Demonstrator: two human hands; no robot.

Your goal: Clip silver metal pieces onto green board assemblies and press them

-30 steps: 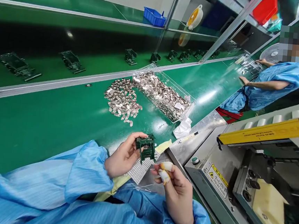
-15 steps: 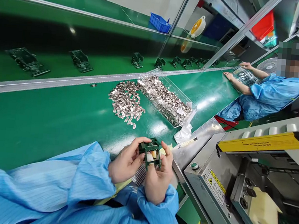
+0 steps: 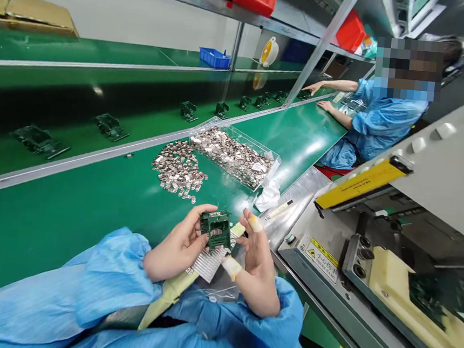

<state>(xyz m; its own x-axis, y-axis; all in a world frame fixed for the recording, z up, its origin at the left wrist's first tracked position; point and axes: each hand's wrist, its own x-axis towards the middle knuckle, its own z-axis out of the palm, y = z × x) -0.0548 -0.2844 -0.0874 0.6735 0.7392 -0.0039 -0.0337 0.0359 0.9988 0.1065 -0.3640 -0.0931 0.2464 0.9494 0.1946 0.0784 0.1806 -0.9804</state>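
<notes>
L hand [image 3: 183, 243] pinches 1 green part [image 3: 215, 218], fingers on its upper L corner, thumb on lower L side; part is held above the counter's [image 3: 79, 198] near edge. R hand [image 3: 254, 268] is spread wide w/ thumb apart from fingers, just beside the part; 2 wrapped digits, thumb + 1 finger. 1 ribbed strip [image 3: 210, 267] below the part. On counter, farther out: 1 pile of metal pcs [image 3: 177, 169], too many to count; 1 clear tray [image 3: 271, 172] next to it, full of similar pcs; 1 stray pc [image 3: 129, 156] nr the rail; 1 white wad [image 3: 268, 197] by tray's near corner. Past rail: min. 7 green assemblies [image 3: 111, 126] in a row. Beyond: 1 blue bin [image 3: 214, 59]. Far R: 1 co-worker [image 3: 386, 122], both arms extended.
</notes>
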